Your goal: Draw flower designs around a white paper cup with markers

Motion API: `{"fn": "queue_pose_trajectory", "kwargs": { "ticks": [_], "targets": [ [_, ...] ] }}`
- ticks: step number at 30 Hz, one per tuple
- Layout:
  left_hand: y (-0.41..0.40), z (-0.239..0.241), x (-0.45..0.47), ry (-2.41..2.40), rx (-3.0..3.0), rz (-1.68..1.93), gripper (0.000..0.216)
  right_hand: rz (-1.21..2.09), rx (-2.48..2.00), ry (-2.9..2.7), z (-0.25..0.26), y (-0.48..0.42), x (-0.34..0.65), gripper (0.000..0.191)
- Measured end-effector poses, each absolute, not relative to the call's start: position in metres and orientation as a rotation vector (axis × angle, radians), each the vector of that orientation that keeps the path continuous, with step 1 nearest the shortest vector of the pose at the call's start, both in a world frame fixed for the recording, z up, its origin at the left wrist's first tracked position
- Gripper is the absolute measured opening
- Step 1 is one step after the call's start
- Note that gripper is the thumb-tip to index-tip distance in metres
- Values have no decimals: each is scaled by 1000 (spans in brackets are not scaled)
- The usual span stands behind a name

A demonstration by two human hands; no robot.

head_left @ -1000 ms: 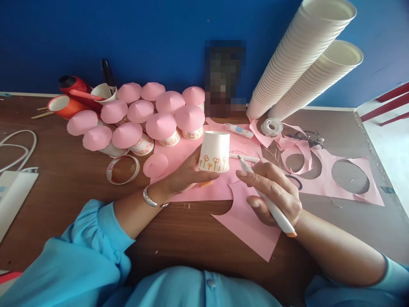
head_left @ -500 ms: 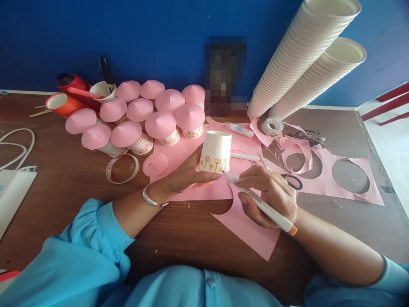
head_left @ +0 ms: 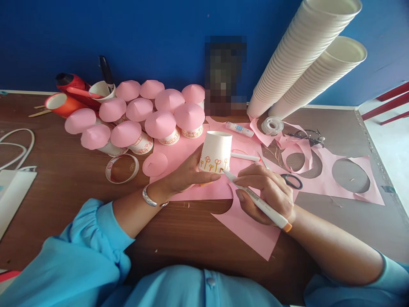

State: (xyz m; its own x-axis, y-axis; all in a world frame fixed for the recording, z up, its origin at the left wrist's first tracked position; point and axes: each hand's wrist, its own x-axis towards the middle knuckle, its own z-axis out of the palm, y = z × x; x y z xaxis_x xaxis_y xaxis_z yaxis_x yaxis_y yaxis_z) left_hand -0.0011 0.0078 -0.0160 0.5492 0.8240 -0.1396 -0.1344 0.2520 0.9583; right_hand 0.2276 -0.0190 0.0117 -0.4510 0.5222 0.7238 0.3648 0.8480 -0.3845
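Note:
My left hand [head_left: 185, 172] grips an upside-down white paper cup [head_left: 215, 149] that stands on pink paper [head_left: 188, 160]. Small orange flower shapes run along the cup's lower band. In my right hand [head_left: 266, 192] I hold a white marker with an orange end [head_left: 255, 200], and its tip touches the cup's lower right side. Behind the cup stands a cluster of several cups topped with pink paper cones [head_left: 143, 117].
Two long stacks of white paper cups [head_left: 300, 55] lean against the blue wall at the right. A glue tube [head_left: 239, 129], a tape roll [head_left: 272, 125], scissors [head_left: 292, 181], cut pink sheets [head_left: 345, 175], a cut cup rim [head_left: 123, 167], a red glue gun [head_left: 75, 85] and a white cable [head_left: 15, 147] lie around.
My right hand has lowered and turned the marker, bringing its tip from the air above the table to the cup's lower right side. The left hand and cup barely moved.

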Motion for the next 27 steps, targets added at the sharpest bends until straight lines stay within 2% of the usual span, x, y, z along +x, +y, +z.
{"fn": "queue_pose_trajectory", "kwargs": {
  "ticks": [13, 21, 27],
  "targets": [
    [8, -16, -1, 753, 1136, 743, 63, 229, -648, -2100, 11, -19, 229, 27],
    [7, -16, -1, 758, 1144, 737, 61, 234, -636, -2095, 11, -18, 228, 21],
    [7, -14, -1, 748, 1145, 729, 58, 228, -648, -2101, 11, -19, 229, 23]
  ]
}}
